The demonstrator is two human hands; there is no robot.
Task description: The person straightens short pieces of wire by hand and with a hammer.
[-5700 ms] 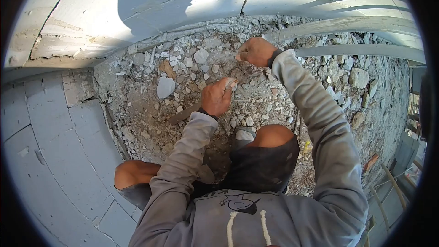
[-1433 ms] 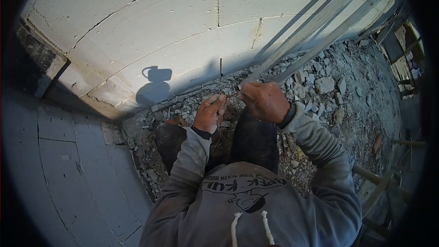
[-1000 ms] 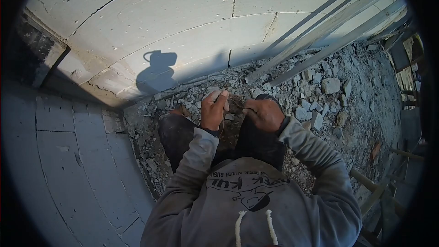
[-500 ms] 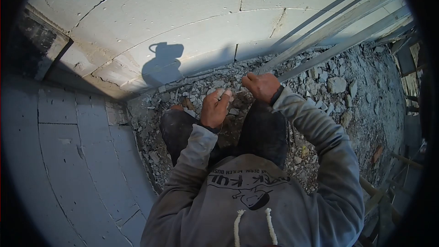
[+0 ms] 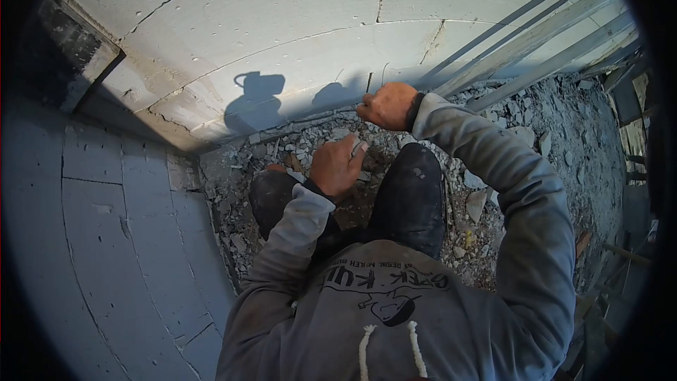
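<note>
My left hand (image 5: 337,167) is closed above the rubble between my knees, fingers curled and thumb stretched along them. A small pale patch shows at its fingertips; I cannot tell what the hand holds. Higher and to the right, my right hand (image 5: 389,107) forms a fist close to the foot of the pale block wall (image 5: 296,53), its back toward me and the inside of its grip hidden. A gap separates the two hands. Broken grey rubble (image 5: 282,144) covers the ground around them. Dark trousers (image 5: 407,194) show my bent knees on either side of the left hand.
Long bars (image 5: 522,42) lean against the wall at the upper right, near my right forearm. On the left runs a second block surface (image 5: 99,219) in shade. A dark opening (image 5: 60,56) lies at the upper left. Loose timber (image 5: 627,254) is at the right edge.
My right hand has moved up and slightly left, toward the wall. My left hand has shifted a little to the right and stays closed. The view has tilted slightly.
</note>
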